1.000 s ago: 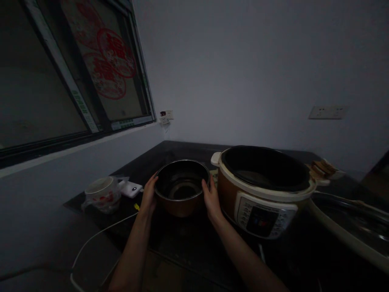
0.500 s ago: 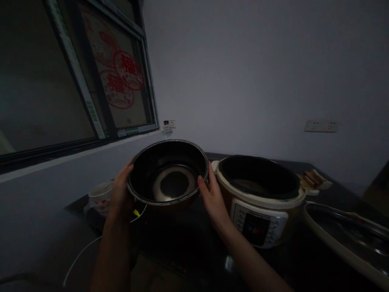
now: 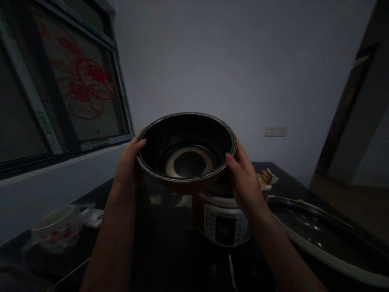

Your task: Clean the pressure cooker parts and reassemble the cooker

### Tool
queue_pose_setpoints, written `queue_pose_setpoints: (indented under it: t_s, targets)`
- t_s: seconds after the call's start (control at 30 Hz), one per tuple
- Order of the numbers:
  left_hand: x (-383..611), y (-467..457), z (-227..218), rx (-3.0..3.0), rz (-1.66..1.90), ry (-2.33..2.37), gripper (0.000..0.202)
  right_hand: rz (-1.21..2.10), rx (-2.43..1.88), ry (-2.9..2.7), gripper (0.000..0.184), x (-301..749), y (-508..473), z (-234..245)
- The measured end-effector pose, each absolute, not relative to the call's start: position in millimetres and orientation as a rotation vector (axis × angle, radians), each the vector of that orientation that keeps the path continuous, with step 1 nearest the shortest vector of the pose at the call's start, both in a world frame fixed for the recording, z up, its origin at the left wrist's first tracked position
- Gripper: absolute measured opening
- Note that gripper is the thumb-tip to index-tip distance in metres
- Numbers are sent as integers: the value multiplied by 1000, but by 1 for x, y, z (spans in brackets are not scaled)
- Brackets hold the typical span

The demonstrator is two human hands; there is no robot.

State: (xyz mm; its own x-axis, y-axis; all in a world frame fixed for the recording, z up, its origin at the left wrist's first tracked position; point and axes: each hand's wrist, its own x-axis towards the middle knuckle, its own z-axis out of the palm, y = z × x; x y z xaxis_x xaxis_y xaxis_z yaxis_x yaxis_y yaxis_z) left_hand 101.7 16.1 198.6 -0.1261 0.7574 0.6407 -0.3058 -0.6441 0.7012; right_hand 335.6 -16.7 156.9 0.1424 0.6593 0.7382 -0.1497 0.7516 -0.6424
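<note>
Between both hands I hold a round black inner pot (image 3: pixel 190 162), its mouth tilted toward me and nothing visible inside but a pale worn ring on the bottom. My left hand (image 3: pixel 129 158) grips the left rim, thumb over the edge. On the opposite side my right hand (image 3: pixel 243 174) is closed round the rim in the same way. Behind and below the pot stands an electric pressure cooker (image 3: pixel 226 221) with a pale control panel; the raised pot and my right hand hide much of its top.
A large lid (image 3: pixel 316 231) lies at the right on the dark table (image 3: pixel 164 251). Brownish pieces sit in a small white dish (image 3: pixel 267 178) at the back. A flowered pot or cup (image 3: pixel 57 229) stands at the left. A wall socket (image 3: pixel 276 131) is behind.
Both hands have lifted the inner pot higher, and it now hides part of the pressure cooker. The camera view has turned to the right.
</note>
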Motion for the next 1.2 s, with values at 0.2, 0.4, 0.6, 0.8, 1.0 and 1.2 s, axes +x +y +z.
queue_pose_setpoints:
  t_s: [0.2, 0.4, 0.6, 0.8, 1.0, 1.2]
  targets:
    - [159, 51, 208, 1493, 1710, 340, 53, 434, -603, -1301, 49, 391, -4, 178]
    - [204, 79, 202, 1410, 1528, 458, 41, 178, -760, -1213, 53, 445, 16, 184]
    - [211, 83, 173, 1424, 1436, 484, 42, 252, -860, -1202, 51, 464, 25, 164]
    - [206, 83, 159, 1411, 1437, 581, 47, 331, -870, -1173, 53, 455, 37, 146]
    - [207, 84, 147, 1434, 1408, 660, 45, 250, -916, -1224, 57, 456, 45, 132]
    - [205, 91, 137, 1483, 1366, 737, 49, 258, -971, -1292, 60, 460, 49, 119]
